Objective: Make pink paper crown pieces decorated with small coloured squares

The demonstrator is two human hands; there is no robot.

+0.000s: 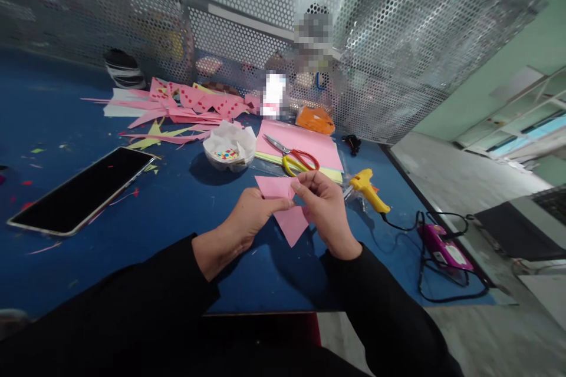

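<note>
A piece of pink paper [292, 225], partly folded, is held between both hands above the blue table. My left hand [247, 215] grips its left side, thumb lying across the front. On the right edge, my right hand [325, 206] pinches the paper between thumb and fingers. One pointed corner hangs down below the thumbs. Just beyond the hands, scissors [289, 153] with red and yellow handles rest on a stack of pink and yellow paper sheets [318, 138]. The fingers behind the paper are hidden.
A lined bowl [230, 146] with small colourful pieces stands beyond my left hand. Left lies a dark-screened tablet or phone [84, 191]. Pink and yellow scraps [190, 109] pile up behind. To the right are a yellow glue gun [370, 189], black cable and purple box [446, 247]. Perforated metal mesh [247, 6] backs the table.
</note>
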